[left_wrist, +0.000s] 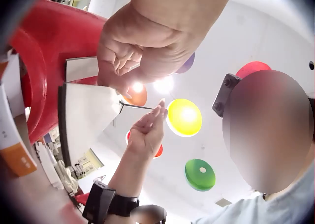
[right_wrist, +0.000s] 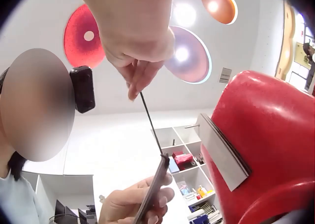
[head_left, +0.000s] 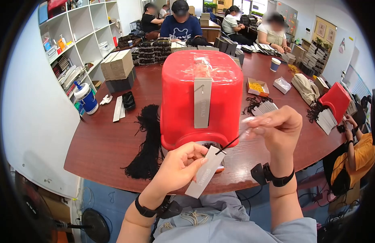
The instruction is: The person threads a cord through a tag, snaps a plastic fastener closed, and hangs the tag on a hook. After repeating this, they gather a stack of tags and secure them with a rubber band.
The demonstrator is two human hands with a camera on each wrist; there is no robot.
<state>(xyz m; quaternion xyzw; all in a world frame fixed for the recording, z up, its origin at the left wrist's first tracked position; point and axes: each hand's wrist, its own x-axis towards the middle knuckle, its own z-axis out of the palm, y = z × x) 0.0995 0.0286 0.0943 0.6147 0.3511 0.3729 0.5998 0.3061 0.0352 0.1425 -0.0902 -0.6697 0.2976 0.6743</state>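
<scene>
A light grey printed tag point(head_left: 205, 171) is gripped between the thumb and fingers of my left hand point(head_left: 177, 169), tilted in front of the red tub. From the tag's upper end a black cord point(head_left: 232, 142) runs up to the fingertips of my right hand point(head_left: 279, 125), which pinch it. The cord looks taut in the right wrist view point(right_wrist: 150, 119). On the upturned red tub point(head_left: 175, 101), a stack of similar grey tags point(head_left: 202, 109) is held upright by clear tape.
A bundle of black cords point(head_left: 145, 150) lies left of the tub. Stacked boxes point(head_left: 117, 67) and a blue jug point(head_left: 86, 99) stand at the left. To the right are an orange box point(head_left: 257, 87), a paper cup point(head_left: 275, 65) and fanned tags point(head_left: 265, 108). Several people sit around the table point(head_left: 98, 141).
</scene>
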